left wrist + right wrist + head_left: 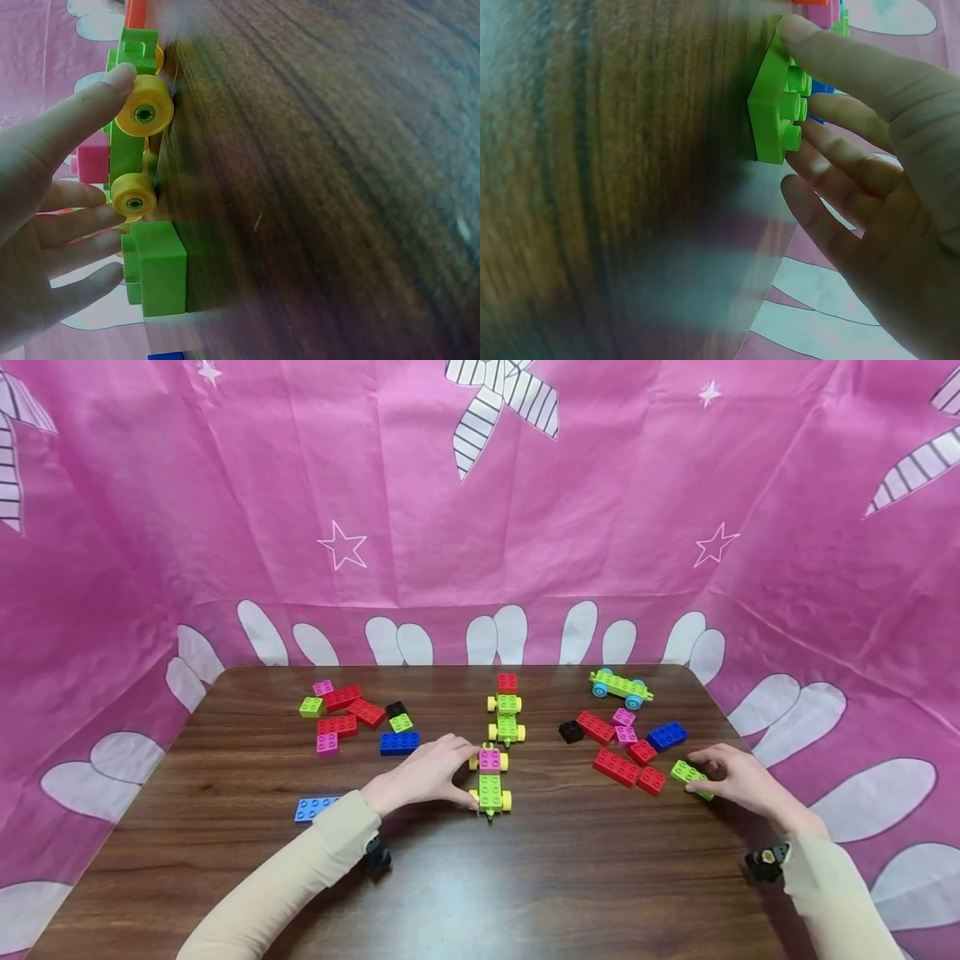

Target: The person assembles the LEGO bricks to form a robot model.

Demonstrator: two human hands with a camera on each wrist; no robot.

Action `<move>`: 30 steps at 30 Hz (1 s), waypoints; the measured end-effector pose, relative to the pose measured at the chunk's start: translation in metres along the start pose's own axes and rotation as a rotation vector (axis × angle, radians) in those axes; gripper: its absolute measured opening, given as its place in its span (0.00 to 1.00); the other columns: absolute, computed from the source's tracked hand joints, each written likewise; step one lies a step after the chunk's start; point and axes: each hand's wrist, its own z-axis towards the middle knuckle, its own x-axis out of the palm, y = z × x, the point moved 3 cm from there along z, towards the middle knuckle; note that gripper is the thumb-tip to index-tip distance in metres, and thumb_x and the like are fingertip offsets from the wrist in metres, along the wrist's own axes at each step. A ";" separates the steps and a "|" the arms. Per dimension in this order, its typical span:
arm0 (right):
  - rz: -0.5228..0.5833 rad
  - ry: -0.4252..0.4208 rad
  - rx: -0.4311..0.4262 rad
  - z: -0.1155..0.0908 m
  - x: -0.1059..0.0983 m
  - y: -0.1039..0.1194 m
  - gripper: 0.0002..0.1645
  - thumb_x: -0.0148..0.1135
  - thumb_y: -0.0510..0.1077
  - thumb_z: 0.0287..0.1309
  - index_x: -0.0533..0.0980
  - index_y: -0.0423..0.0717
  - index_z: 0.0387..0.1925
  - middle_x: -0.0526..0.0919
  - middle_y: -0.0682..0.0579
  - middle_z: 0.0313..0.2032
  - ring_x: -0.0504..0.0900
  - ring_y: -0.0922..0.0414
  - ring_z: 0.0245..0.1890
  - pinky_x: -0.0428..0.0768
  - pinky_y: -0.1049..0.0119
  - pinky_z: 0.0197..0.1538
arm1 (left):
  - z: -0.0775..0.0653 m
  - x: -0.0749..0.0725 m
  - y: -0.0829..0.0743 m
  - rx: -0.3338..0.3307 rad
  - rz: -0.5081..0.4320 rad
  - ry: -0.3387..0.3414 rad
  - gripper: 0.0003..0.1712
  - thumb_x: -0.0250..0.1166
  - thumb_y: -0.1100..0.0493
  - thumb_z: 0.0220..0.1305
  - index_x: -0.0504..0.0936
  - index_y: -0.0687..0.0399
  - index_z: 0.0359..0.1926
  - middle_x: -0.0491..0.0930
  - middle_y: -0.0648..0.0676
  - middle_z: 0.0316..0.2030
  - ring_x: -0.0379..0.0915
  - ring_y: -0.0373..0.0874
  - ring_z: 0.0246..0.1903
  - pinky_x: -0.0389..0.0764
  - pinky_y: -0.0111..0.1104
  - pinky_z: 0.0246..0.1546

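A light green toy car with yellow wheels (pixel 490 792) carries a pink brick (pixel 490 761). Beside its left wheels lies my left hand (pixel 429 772), fingers fairly straight; in the left wrist view the thumb (pixel 112 86) touches a yellow wheel (pixel 145 112). A second such car (pixel 507 717), just beyond in the same line, has a red brick (pixel 507 682) at its far end. On the right, my right hand (pixel 738 782) pinches a light green brick (pixel 686 772) between thumb and fingers; the brick appears to sit on the table.
Loose red, pink, green, black and blue bricks (pixel 400 743) lie at the left back, with a light blue brick (pixel 311 810) by the left sleeve. More bricks (pixel 617 767) are scattered right of the cars. A green car with blue wheels (pixel 621 686) stands behind them.
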 end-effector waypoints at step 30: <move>0.109 0.176 0.034 -0.008 -0.006 0.001 0.41 0.76 0.44 0.37 0.70 0.32 0.54 0.79 0.38 0.45 0.75 0.68 0.28 0.73 0.73 0.29 | 0.000 -0.001 0.001 0.015 0.006 -0.002 0.48 0.67 0.29 0.43 0.72 0.53 0.61 0.76 0.52 0.55 0.70 0.42 0.53 0.78 0.36 0.50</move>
